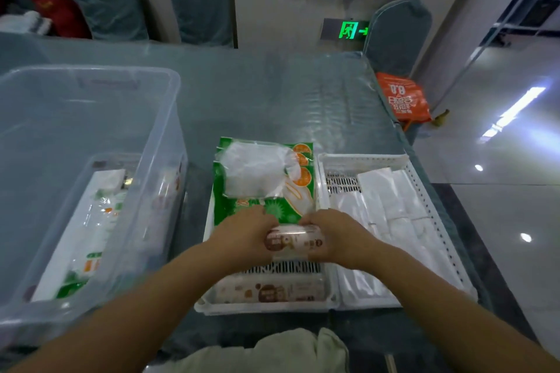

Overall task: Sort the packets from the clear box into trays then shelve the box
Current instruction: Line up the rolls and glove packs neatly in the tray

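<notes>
A large clear box [169,118] stands at the left with several white and green packets [91,230] left inside. In the middle, a white tray [266,307] holds green packets [263,179] at its far end and a brown-printed packet [272,292] at its near end. My left hand [242,236] and my right hand [336,236] together grip another brown-and-white packet [292,241] by its two ends, just above the middle of this tray. A second white tray [336,160] to the right holds several plain white packets [391,206].
Everything sits on a glass-topped table [272,94] whose right edge runs just past the right tray. Covered chairs [200,6] stand beyond the far side. An orange bag [403,97] lies on a chair at the right corner. Pale cloth [272,351] lies at the near edge.
</notes>
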A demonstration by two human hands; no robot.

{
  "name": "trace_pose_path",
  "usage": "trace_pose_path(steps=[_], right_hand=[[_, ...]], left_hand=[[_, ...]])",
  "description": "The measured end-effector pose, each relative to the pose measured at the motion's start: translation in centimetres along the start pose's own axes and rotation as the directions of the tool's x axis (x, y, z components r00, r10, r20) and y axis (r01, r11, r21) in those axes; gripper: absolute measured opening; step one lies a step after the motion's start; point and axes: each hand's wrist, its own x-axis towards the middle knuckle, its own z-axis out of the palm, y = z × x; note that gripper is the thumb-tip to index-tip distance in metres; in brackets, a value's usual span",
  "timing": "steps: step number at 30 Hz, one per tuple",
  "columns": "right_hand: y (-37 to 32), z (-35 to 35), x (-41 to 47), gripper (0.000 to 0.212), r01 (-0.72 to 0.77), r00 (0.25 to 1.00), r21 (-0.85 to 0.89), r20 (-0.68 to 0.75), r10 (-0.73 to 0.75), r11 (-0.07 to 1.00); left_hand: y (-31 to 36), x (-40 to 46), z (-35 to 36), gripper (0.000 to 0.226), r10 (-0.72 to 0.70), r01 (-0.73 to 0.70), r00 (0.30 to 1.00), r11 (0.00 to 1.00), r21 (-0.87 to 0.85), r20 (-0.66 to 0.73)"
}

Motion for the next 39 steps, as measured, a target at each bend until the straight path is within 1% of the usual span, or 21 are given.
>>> trace_pose_path(steps=[1,2,3,5,9,11,13,15,18,21,24,26,29,34,39], right_hand=[[0.2,0.9,0.1,0.052,0.037,0.999,-0.136,-0.023,-0.041,0.99],[0.4,1.7,0.2,0.05,0.068,0.996,-0.217,-0.037,-0.078,0.974],[0.6,2.5,0.2,0.048,0.09,0.994,-0.258,-0.035,-0.103,0.962],[1.2,3.6,0.1,0.05,0.109,0.992,-0.284,-0.024,-0.121,0.953],[1.9,4.4,-0.3,0.058,0.128,0.985,-0.325,-0.068,-0.158,0.937],[1.7,4.2,-0.4,0.058,0.146,0.984,-0.348,-0.049,-0.174,0.926],[1.5,4.2,-0.6,0.057,0.169,0.981,-0.36,-0.029,-0.192,0.918],[1.4,4.2,-0.7,0.056,0.188,0.978,-0.37,-0.009,-0.206,0.91],[1.1,4.1,-0.6,0.055,0.196,0.976,-0.39,-0.011,-0.217,0.9],[0.7,4.1,-0.4,0.054,0.188,0.965,-0.456,-0.078,-0.249,0.87],[0.2,4.1,-0.6,0.053,0.145,0.949,-0.446,-0.19,-0.251,0.883],[-0.1,4.4,-0.9,0.055,0.14,0.938,-0.427,-0.232,-0.258,0.893],[0.1,5.2,-1.4,0.055,0.158,0.943,-0.437,-0.199,-0.266,0.885],[0.4,5.6,-0.7,0.053,0.124,0.966,-0.409,-0.159,-0.204,0.904],[0.2,5.7,0.2,0.049,0.117,0.977,-0.347,-0.127,-0.171,0.93]], left_hand=[[-0.4,-0.1,0.9,0.022,-0.02,0.019,1.0,0.999,-0.031,-0.009],[-0.8,-0.2,1.8,0.023,-0.044,0.043,0.999,0.997,-0.059,-0.019],[-1.3,-0.4,2.7,0.025,-0.067,0.064,0.997,0.994,-0.085,-0.027],[-1.9,-0.9,4.2,0.032,-0.09,0.083,0.994,0.99,-0.112,-0.057],[-2.2,-1.4,5.6,0.044,-0.094,0.083,0.987,0.992,-0.092,-0.129],[-2.2,-1.7,5.8,0.047,-0.091,0.079,0.985,0.993,-0.089,-0.144],[-2.4,-2.0,6.0,0.049,-0.058,0.049,0.985,0.997,-0.06,-0.16],[-2.5,-2.3,6.3,0.051,-0.035,0.028,0.986,0.999,-0.041,-0.161],[-2.7,-2.6,6.5,0.054,-0.042,0.036,0.988,0.998,-0.046,-0.147],[-3.1,-2.3,6.0,0.058,-0.048,0.048,0.988,0.999,-0.002,-0.144],[-3.3,-1.7,5.3,0.062,-0.038,0.049,0.986,0.997,0.064,-0.165],[-3.5,-1.8,5.4,0.058,-0.02,0.027,0.988,0.999,0.043,-0.154],[-3.8,-2.1,6.5,0.051,-0.004,0.011,0.994,0.998,0.069,-0.108],[-4.8,-0.5,7.6,0.063,-0.023,0.035,0.998,0.98,0.197,-0.059],[-5.6,0.6,8.5,0.065,-0.043,0.051,0.998,0.978,0.203,-0.045]])
